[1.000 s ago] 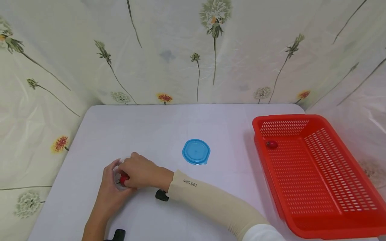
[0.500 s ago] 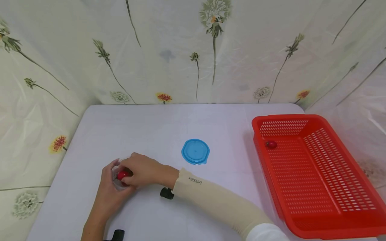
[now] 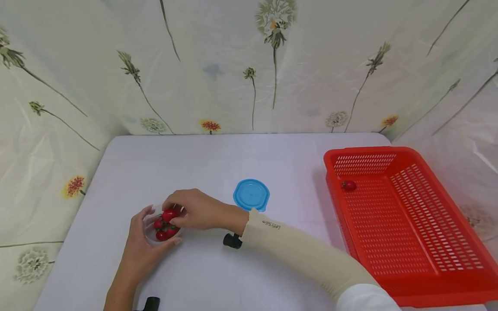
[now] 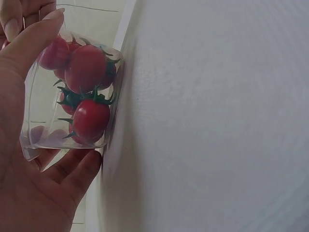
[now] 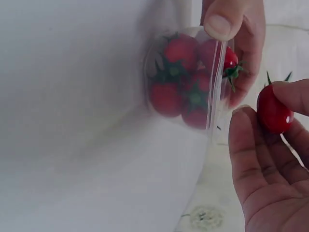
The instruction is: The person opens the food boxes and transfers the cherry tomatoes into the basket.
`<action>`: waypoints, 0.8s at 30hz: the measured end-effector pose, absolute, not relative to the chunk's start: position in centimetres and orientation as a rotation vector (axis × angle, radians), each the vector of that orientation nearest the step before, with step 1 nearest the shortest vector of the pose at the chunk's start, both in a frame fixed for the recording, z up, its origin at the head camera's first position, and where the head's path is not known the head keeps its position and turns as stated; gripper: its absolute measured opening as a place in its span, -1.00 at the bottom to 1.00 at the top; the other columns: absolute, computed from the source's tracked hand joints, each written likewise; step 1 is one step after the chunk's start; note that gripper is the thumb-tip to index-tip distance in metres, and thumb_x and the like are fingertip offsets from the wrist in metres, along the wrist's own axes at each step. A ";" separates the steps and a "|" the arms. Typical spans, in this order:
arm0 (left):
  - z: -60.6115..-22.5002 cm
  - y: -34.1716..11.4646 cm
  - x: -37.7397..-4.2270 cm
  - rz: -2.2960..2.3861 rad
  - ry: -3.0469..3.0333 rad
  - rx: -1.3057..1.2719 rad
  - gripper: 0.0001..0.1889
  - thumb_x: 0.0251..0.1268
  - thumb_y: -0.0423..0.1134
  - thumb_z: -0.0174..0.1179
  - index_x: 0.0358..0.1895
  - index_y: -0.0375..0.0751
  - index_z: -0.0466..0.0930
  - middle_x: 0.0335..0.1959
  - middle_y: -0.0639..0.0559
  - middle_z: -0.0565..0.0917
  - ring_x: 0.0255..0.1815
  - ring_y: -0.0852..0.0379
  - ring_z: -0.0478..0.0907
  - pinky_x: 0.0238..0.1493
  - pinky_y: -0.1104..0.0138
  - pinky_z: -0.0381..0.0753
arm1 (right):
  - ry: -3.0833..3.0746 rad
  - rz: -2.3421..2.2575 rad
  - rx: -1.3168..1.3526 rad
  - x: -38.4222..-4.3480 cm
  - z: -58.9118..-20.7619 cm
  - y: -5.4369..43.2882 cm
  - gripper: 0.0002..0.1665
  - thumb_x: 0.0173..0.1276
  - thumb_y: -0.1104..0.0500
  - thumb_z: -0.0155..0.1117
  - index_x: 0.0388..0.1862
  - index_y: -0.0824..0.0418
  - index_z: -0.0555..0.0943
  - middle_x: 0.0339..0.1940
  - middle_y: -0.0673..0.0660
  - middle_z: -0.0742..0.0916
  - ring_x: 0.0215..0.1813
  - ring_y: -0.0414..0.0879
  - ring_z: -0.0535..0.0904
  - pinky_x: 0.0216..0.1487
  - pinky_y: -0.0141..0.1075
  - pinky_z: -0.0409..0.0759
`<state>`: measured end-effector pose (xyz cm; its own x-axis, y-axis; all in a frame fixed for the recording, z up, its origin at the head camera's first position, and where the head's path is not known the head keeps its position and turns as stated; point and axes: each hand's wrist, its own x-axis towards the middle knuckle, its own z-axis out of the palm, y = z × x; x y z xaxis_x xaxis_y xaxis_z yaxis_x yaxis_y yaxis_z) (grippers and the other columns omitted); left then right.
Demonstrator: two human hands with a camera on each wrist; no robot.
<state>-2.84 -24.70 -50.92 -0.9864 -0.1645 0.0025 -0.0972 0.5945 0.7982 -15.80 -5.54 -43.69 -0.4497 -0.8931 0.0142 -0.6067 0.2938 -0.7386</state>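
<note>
One clear container (image 5: 215, 89) at the table's left side, and the left hand (image 3: 142, 244) has thumb and fingers wrapped round it! Inside, at least five red cherry tomatoes (image 4: 91, 118), the full count hidden by overlap. Just above its open mouth, the right hand (image 3: 198, 210) pinches one tomato (image 5: 273, 113) between thumb and fingers. Mid-table lies one blue lid (image 3: 251, 194), flat; over on the right, one red basket (image 3: 365, 151) carries a single tomato (image 3: 349, 185) near its far left corner. The table (image 3: 194, 164) wears smooth white, and behind it hangs a pale covering (image 3: 218, 39) printed with dandelions and orange-yellow flowers.
</note>
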 end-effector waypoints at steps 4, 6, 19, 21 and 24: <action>-50.8 -24.6 -2.9 -1.345 -2.767 0.260 0.21 0.06 0.11 0.63 0.66 -0.01 -0.05 0.51 -0.18 0.26 0.50 -0.33 0.32 0.34 -0.35 0.39 | 2.145 -1.005 -1.325 -16.2 -43.4 -4.6 -0.63 0.45 0.23 0.42 0.20 0.17 0.64 0.04 -0.05 0.70 -0.03 -0.37 0.60 -0.04 -0.62 0.59; -50.8 -24.5 -3.0 -1.345 -2.770 0.270 0.21 0.06 0.12 0.62 0.66 -0.01 -0.06 0.52 -0.19 0.26 0.50 -0.34 0.32 0.33 -0.33 0.41 | 2.138 -1.024 -1.323 -16.3 -43.3 -4.2 -0.62 0.44 0.24 0.43 0.20 0.19 0.63 0.03 -0.04 0.71 -0.04 -0.37 0.60 -0.04 -0.60 0.60; -50.6 -24.2 -3.1 -1.329 -2.779 0.288 0.22 0.06 0.12 0.62 0.66 -0.03 -0.05 0.52 -0.20 0.25 0.50 -0.34 0.32 0.33 -0.31 0.43 | 2.119 -1.095 -1.361 -16.3 -41.1 0.3 -0.61 0.40 0.25 0.47 0.18 0.24 0.65 0.01 0.03 0.72 -0.07 -0.32 0.63 -0.05 -0.51 0.67; -50.5 -24.2 -3.1 -1.321 -2.789 0.303 0.23 0.06 0.13 0.62 0.66 -0.04 -0.06 0.52 -0.21 0.25 0.50 -0.34 0.31 0.31 -0.31 0.44 | 2.116 -1.112 -1.355 -16.3 -41.0 1.4 -0.60 0.40 0.25 0.48 0.18 0.24 0.65 0.01 0.02 0.72 -0.07 -0.31 0.64 -0.04 -0.48 0.68; -50.5 -24.2 -3.1 -1.314 -2.806 0.330 0.25 0.04 0.17 0.61 0.67 -0.04 -0.08 0.53 -0.22 0.25 0.50 -0.35 0.30 0.29 -0.33 0.45 | 2.106 -1.152 -1.332 -16.4 -40.7 3.0 -0.61 0.41 0.25 0.47 0.18 0.21 0.66 0.01 0.00 0.71 -0.07 -0.31 0.65 -0.02 -0.45 0.70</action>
<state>-3.05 -24.16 -50.48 -0.9772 -0.2019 -0.0661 -0.1800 0.6218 0.7622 -16.42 2.97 -40.67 -0.4702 -0.8774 0.0954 -0.5537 0.2090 -0.8061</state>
